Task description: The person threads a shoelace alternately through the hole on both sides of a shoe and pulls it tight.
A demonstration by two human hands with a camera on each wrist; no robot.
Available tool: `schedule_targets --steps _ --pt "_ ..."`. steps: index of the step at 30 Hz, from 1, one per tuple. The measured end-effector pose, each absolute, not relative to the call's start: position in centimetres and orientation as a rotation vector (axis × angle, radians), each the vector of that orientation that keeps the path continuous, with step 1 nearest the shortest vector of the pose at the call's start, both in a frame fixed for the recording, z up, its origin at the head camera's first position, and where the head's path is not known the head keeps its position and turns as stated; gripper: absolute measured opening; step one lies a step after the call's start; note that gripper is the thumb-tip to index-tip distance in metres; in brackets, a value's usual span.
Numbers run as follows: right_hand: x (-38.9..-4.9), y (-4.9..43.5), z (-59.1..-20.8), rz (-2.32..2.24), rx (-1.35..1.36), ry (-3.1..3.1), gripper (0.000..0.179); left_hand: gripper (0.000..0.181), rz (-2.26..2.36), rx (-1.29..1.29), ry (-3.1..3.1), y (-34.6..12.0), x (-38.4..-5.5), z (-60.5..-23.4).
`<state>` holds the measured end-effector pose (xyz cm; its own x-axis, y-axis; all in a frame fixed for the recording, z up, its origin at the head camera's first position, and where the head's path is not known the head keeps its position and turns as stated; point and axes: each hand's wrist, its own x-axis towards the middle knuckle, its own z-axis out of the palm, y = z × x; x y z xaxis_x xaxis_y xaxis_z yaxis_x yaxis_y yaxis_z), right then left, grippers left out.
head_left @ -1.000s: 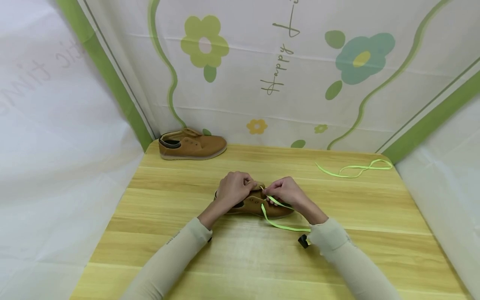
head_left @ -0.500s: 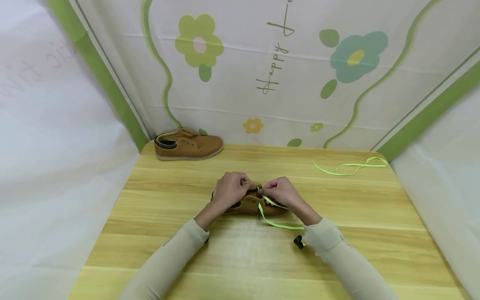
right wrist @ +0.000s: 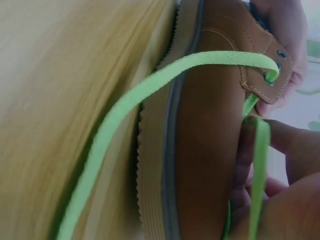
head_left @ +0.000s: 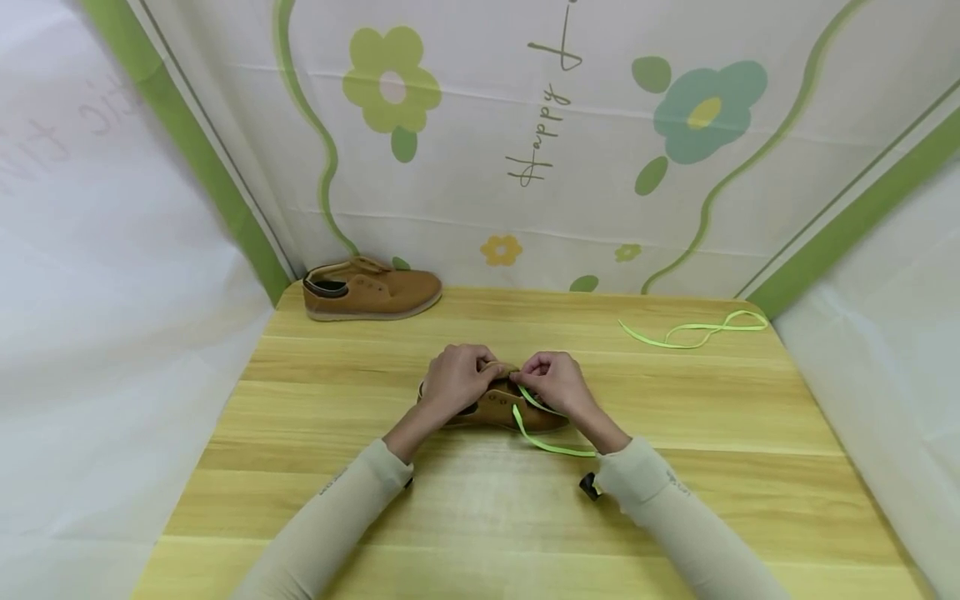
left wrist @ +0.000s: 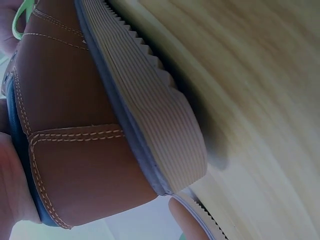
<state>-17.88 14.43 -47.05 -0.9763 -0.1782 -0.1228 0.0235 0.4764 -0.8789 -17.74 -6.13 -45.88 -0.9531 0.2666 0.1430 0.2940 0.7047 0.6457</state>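
A brown lace-up shoe (head_left: 486,410) lies on the table, toe to the right. My left hand (head_left: 456,375) reaches over its opening and holds the far eyelet flap between thumb and fingers. Beside it, my right hand (head_left: 557,385) pinches a neon green shoelace (right wrist: 125,102) near that flap. One part of the lace comes out of an eyelet on the near flap (right wrist: 280,62) and trails across the shoe's side to the table. Another part runs back from the right fingers (right wrist: 280,137). The far eyelets are mostly hidden by the hands.
The matching brown shoe (head_left: 397,293), without a lace, stands at the table's back left. A second neon green shoelace (head_left: 678,345) lies looped at the back right. Printed fabric walls (head_left: 465,192) enclose the wooden table (head_left: 480,517).
The head view has shifted slightly, so the scene sits a little further left. The right fingers stay at the far flap with the lace; the left hand keeps its hold on the shoe.
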Motion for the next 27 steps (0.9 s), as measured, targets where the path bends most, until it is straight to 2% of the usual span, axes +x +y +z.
schedule_targets --steps 13,21,27 --pt "-18.4 14.4 -47.2 -1.408 -0.426 2.585 0.014 0.005 -1.101 -0.522 -2.824 -6.5 -17.6 -45.9" --pt "-18.7 14.9 -47.4 -1.483 -0.428 2.484 0.014 0.007 -1.092 -0.533 -2.823 -6.3 -17.7 -46.2" --pt "-19.2 15.3 -47.4 -1.624 -0.332 2.299 0.015 0.006 -1.081 -0.524 -2.837 -6.3 -17.7 -46.0"
